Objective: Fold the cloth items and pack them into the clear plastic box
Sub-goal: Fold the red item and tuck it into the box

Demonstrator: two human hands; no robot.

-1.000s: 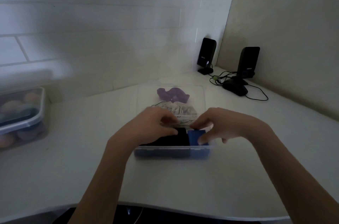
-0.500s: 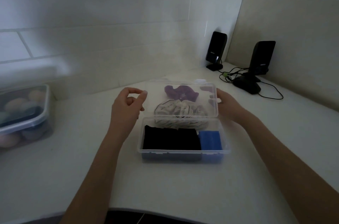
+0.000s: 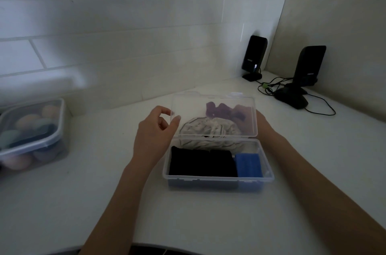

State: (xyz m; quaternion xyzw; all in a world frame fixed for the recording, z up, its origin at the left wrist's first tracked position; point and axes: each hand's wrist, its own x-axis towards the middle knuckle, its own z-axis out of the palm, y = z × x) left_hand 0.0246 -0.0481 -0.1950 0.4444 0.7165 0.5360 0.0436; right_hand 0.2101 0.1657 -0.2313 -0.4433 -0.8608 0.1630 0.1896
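The clear plastic box (image 3: 219, 180) stands on the white table in front of me. Inside it lie a folded black cloth (image 3: 200, 162) and, to its right, a small folded blue cloth (image 3: 248, 165). Its hinged lid (image 3: 188, 106) is raised nearly upright. Through the lid I see a white patterned cloth (image 3: 208, 127) and a purple cloth (image 3: 221, 108); whether they lie in the box or behind it I cannot tell. My left hand (image 3: 152, 135) pinches the lid's left edge. My right hand (image 3: 264, 123) holds the lid's right edge, partly hidden behind it.
A lidded container (image 3: 31, 133) of coloured round items sits at the far left. Two black speakers (image 3: 253, 56) (image 3: 309, 64) with cables (image 3: 271, 85) stand in the back right corner. A tiled wall runs close behind the box. The table's front edge curves below my arms.
Both hands left the cloths in the box and went to the lid's sides. The lid has swung up from lying flat to nearly upright.
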